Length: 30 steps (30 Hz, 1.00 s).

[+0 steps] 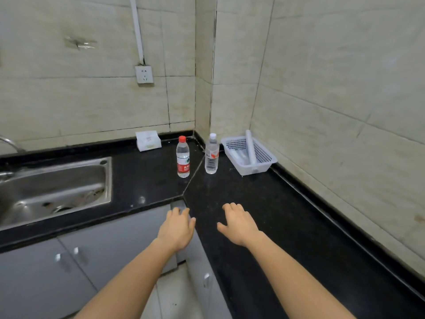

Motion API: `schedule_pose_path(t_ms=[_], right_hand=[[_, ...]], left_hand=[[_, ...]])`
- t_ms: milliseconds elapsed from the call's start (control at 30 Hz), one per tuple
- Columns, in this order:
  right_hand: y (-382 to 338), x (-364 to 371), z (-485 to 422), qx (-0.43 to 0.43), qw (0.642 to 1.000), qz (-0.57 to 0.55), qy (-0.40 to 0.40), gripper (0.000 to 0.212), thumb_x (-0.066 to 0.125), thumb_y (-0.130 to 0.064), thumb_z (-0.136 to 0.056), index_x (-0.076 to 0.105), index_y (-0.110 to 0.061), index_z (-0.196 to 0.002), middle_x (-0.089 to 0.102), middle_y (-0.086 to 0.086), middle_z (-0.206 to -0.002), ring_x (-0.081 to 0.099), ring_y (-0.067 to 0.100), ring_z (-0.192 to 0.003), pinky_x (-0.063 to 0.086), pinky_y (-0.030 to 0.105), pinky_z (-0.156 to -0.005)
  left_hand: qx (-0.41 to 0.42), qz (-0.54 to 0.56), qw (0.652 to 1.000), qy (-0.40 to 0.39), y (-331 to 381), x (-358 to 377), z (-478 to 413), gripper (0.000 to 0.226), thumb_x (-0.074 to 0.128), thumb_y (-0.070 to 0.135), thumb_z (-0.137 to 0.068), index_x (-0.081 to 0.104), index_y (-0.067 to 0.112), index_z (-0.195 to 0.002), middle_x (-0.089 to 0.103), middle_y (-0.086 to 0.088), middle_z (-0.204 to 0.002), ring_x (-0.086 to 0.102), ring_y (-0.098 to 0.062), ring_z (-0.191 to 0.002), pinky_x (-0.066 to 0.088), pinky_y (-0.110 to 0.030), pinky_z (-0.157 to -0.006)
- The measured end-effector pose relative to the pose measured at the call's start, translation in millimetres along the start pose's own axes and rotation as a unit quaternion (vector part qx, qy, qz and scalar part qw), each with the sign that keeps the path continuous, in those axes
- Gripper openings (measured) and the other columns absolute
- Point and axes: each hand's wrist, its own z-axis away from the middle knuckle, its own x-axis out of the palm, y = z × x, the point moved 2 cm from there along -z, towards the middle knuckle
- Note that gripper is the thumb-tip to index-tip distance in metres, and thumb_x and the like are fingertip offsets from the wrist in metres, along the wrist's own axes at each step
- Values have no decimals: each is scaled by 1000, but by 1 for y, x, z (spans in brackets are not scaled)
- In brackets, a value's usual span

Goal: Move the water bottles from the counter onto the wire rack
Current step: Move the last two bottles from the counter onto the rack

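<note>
Two clear water bottles stand upright in the corner of the black counter (264, 203). The red-capped bottle (183, 157) with a red label is on the left, and the white-capped bottle (211, 154) stands just right of it. My left hand (176, 229) hovers palm down over the counter's front edge, fingers apart and holding nothing. My right hand (239, 223) is over the counter beside it, also empty with fingers spread. Both hands are well short of the bottles. No wire rack is in view.
A white plastic basket (264, 163) holding rolled items sits against the right wall. A white tissue pack (148, 140) lies by the back wall. A steel sink (55, 187) is at left. Grey cabinet doors (92, 249) are below; a wall socket (144, 74) is above.
</note>
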Motion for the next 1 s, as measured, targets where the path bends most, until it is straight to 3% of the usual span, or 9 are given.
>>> schedule_pose_path(t_ms=[367, 567, 700, 767, 867, 1000], right_hand=[[-11, -12, -181, 3, 1000, 24, -4, 59, 53, -38, -93, 35, -9, -141, 42, 10, -138, 41, 28, -126, 40, 43, -100], [-6, -24, -281, 59, 998, 1, 3, 61, 56, -39, -91, 35, -9, -140, 42, 10, -137, 41, 28, -126, 42, 44, -102], [3, -42, -338, 94, 994, -26, 46, 62, 58, -36, -90, 33, -10, -141, 43, 11, -136, 43, 27, -124, 43, 42, -101], [7, -51, -364, 104, 991, -24, 80, 60, 53, -33, -92, 30, -10, -142, 44, 12, -135, 44, 28, -122, 42, 40, -97], [10, -63, -398, 121, 987, -8, 104, 59, 50, -31, -94, 27, -10, -144, 43, 14, -136, 44, 31, -121, 43, 40, -94], [13, -61, -428, 142, 987, 20, 76, 59, 46, -29, -98, 21, -13, -148, 41, 14, -140, 41, 32, -126, 42, 43, -97]], left_hand=[[-14, 12, 1000, 10, -38, -33, -162, 51, 32, 35, -100, 30, 12, -146, 28, -13, -152, 26, -30, -139, 35, -42, -110], [14, 15, 1000, 8, -58, -56, -268, 53, 35, 35, -99, 27, 11, -146, 31, -13, -148, 30, -29, -136, 37, -43, -108], [25, 10, 998, 51, -66, -77, -333, 62, 42, 34, -97, 19, 9, -149, 25, -16, -153, 29, -31, -139, 40, -44, -106], [60, -54, 991, 106, -68, -88, -360, 69, 55, 33, -92, 26, 4, -147, 32, -22, -150, 40, -35, -134, 50, -43, -95], [125, -129, 976, 123, -72, -94, -392, 72, 76, 31, -75, 49, 4, -136, 55, -25, -132, 61, -37, -111, 59, -41, -70], [176, -134, 968, 113, -72, -92, -419, 55, 69, 29, -82, 53, 13, -132, 67, -11, -110, 63, -29, -94, 53, -37, -61]])
